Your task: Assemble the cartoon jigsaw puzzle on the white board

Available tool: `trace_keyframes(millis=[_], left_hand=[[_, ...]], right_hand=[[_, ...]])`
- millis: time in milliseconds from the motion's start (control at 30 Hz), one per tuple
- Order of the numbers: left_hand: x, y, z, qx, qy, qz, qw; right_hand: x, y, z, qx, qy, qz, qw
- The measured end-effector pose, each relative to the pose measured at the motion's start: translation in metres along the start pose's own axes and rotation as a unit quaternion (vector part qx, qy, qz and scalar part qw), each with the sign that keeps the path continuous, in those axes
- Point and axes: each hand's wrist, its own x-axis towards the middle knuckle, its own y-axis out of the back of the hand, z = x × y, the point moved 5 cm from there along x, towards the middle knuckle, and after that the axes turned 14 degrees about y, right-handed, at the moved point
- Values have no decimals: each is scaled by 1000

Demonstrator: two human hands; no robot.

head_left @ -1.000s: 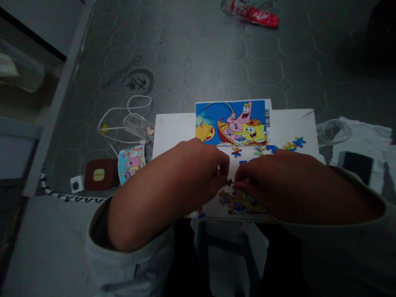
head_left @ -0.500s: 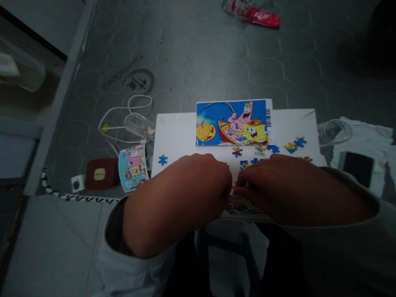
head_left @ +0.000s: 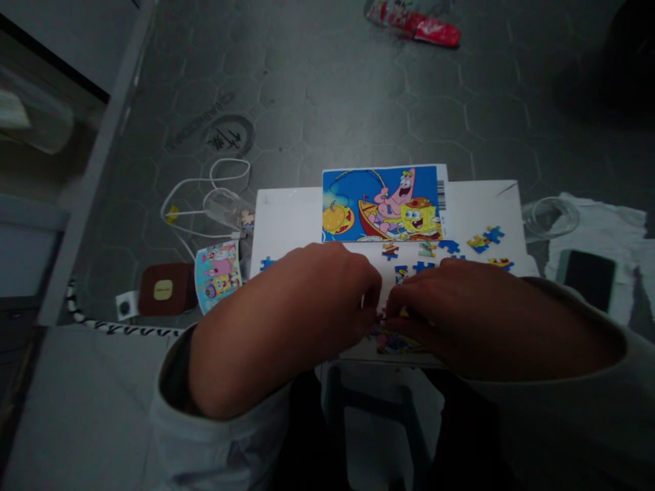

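Note:
My left hand (head_left: 340, 293) and my right hand (head_left: 434, 303) meet over the front part of a white board (head_left: 286, 215). The fingers of both are pinched at small puzzle pieces between them, partly hidden by the fingertips. Just below the hands lies a joined puzzle section (head_left: 399, 342), yellow and purple. A picture card (head_left: 383, 204) with cartoon figures in a boat rests at the board's far edge. Loose pieces, such as a blue one (head_left: 449, 246) and a yellow-blue one (head_left: 477, 243), are scattered beyond and beside my right hand.
Left of the board are a brown box (head_left: 166, 290), a round-edged cartoon card (head_left: 218, 273), and a white cable (head_left: 189, 181). To the right lie a clear round container (head_left: 552, 217) and a dark phone-like object (head_left: 588, 278) on white paper. A red package (head_left: 434, 31) is on the floor.
My left hand's fingers have opened slightly and it has shifted a little, with its forearm now covering part of the lone blue piece at left. My right hand stays pinched near it.

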Motion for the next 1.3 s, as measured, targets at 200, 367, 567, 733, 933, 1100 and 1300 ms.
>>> trace_keyframes(millis=[200, 367, 567, 733, 933, 1100, 1300], left_hand=[[-3, 4, -6, -15, -12, 12, 1000], [-4, 5, -1, 7, -5, 6, 1000], [-6, 4, 0, -23, -10, -25, 999], [-7, -2, 1, -1, 0, -30, 1000], [-4, -13, 7, 7, -19, -29, 999], [1, -19, 9, 21, -17, -11, 1000], [6, -19, 7, 36, 3, -40, 999]], right_hand=[[1, 3, -1, -27, 20, -29, 999], [0, 5, -5, -23, 56, -11, 998], [-3, 4, -9, 4, 84, -22, 996], [-1, -1, -10, 3, 53, -39, 998], [2, -6, -9, 17, 24, -62, 998], [2, -6, -8, 27, -1, -96, 995], [2, -5, -5, 47, 3, -101, 994]])
